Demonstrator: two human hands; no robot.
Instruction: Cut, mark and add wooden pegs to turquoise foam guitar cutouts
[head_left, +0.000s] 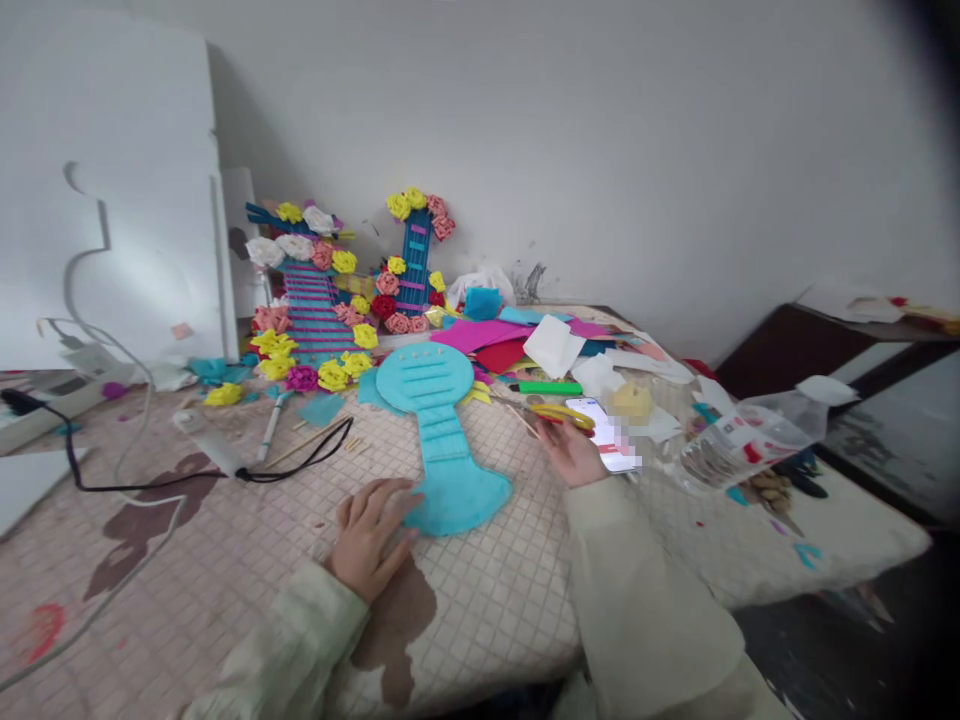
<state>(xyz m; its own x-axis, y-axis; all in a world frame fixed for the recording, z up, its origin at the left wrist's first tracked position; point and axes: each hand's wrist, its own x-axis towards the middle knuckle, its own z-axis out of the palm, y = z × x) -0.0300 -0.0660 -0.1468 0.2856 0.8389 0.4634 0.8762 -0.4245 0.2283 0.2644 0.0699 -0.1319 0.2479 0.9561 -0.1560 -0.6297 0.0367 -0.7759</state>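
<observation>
A light-blue shape [442, 430] lies on the table in front of me, with a round head, a narrow ribbed neck and a flared base. My left hand [373, 535] rests at the left edge of its base, fingers spread and fingertips touching it. To the right of the shape, my right hand [570, 455] is closed around the yellow-and-red handles of a pair of scissors [564, 413]. Their blades point left, towards the blue neck. A lit phone [611, 435] lies just beyond my right hand, partly covered by it.
Two flower-trimmed blue pieces [311, 305] [415, 265] lean by the wall. Coloured paper sheets [476, 335] and a green marker [550, 388] lie behind. A clear plastic bottle [739, 440] stands tilted at right. A white glue gun [206, 442] and cables lie left, near wet patches [397, 620].
</observation>
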